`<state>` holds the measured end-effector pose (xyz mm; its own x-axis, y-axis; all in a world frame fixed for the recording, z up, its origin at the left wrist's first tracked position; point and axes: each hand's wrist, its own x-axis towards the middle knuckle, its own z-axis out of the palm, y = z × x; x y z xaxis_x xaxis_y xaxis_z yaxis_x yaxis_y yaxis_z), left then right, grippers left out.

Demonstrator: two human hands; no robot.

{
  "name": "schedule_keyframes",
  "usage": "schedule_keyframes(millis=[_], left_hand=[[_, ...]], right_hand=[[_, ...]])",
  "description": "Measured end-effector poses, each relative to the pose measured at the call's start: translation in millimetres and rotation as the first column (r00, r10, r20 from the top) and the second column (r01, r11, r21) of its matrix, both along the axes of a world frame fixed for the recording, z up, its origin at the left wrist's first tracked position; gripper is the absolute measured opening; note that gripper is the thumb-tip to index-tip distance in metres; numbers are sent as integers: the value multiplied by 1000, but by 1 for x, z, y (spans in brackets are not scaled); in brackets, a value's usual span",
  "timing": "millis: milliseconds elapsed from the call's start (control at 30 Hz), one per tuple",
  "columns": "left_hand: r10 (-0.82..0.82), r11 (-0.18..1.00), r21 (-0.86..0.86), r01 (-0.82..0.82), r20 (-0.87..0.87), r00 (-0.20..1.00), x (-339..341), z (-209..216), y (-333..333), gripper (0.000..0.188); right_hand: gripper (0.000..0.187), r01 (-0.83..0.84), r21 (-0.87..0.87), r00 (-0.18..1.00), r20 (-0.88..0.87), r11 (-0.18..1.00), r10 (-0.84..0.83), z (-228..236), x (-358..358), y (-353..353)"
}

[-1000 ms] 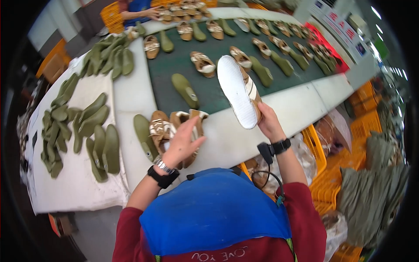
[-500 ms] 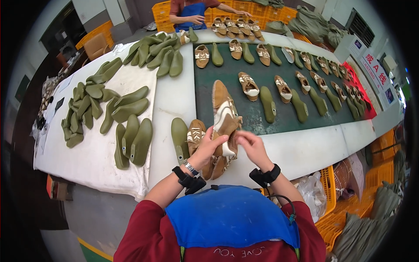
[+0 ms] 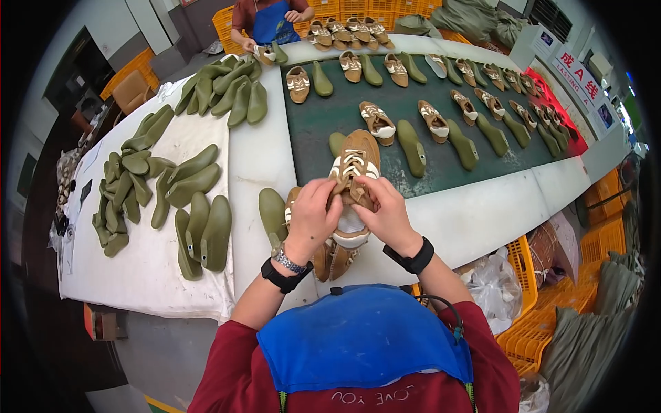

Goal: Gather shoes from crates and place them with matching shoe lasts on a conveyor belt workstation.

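A brown suede sneaker with white stripes and brown laces (image 3: 359, 153) is held up between my two hands, toe away from me and laces upward. My left hand (image 3: 311, 219) grips the left edge of its opening with bent fingers. On the other edge, by the tongue, the fingers of my right hand (image 3: 385, 212) are closed. The pale inside shows below my fingertips. Beneath the hands lie more brown sneakers (image 3: 339, 263), partly covered. An olive-green shoe last (image 3: 271, 212) lies left of my left hand, and another last (image 3: 336, 142) peeks out behind the held sneaker.
A dark green mat (image 3: 320, 120) carries rows of sneakers and lasts. Piles of green lasts (image 3: 124, 186) cover the white cloth (image 3: 158, 275) at left. Across the table, a person in a blue apron (image 3: 273, 24) handles a sneaker. Yellow crates (image 3: 523, 275) stand at right.
The sneaker has turned from its side to laces up. My right hand has come onto its opening, and my left has shifted there too. The person opposite now holds a sneaker. My view has shifted slightly.
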<state>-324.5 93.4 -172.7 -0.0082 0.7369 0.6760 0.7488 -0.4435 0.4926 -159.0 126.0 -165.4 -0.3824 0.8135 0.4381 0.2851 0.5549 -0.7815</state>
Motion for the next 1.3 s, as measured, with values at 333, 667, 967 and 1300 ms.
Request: schedule_keyframes(millis=[333, 667, 967, 1300], left_hand=[[41, 999, 34, -38, -95, 995, 7, 8, -20, 16], [-115, 987, -123, 101, -108, 987, 3, 2, -17, 34], [-216, 976, -74, 204, -207, 954, -7, 22, -11, 10], [130, 975, -165, -148, -115, 985, -45, -19, 5, 20]], right_hand=[[35, -175, -49, 968, 172, 983, 181, 10, 11, -2], [34, -161, 78, 984, 92, 984, 154, -4, 15, 0], [33, 20, -247, 889, -438, 969, -130, -10, 10, 22], [35, -279, 111, 888, 408, 954, 212, 19, -18, 4]])
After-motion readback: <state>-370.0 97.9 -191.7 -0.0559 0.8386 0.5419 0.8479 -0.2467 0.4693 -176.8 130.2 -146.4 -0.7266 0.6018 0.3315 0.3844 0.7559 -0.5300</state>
